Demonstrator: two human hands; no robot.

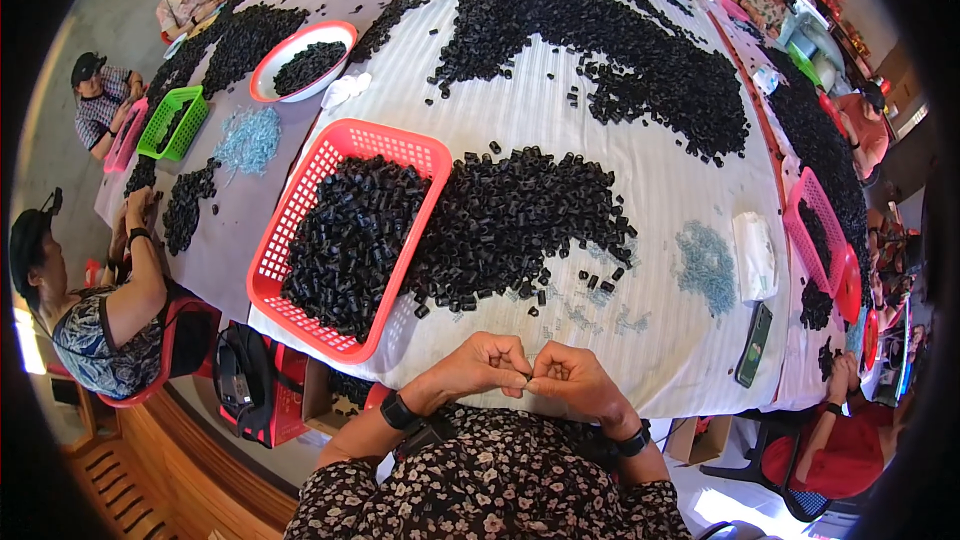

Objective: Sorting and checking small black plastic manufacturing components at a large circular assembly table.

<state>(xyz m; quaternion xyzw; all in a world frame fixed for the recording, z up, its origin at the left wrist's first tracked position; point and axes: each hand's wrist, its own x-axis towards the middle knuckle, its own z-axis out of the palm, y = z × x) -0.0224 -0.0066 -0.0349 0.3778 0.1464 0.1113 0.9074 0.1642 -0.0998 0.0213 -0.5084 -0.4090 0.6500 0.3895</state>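
My left hand (482, 362) and my right hand (570, 376) meet fingertip to fingertip just off the table's near edge, pinching a small black plastic piece (528, 377) between them. Directly beyond them lies a heap of small black cylindrical parts (520, 225) on the white striped tablecloth (640, 190). A red plastic basket (345, 240), full of the same black parts, sits to the left of the heap. Tiny clear bits (575, 315) are scattered in front of the heap.
A larger spread of black parts (610, 40) covers the far table. A pale blue pile (706, 265), a white packet (755, 255) and a dark phone (754, 344) lie at the right. Other people sit around the tables, with pink, green and white containers.
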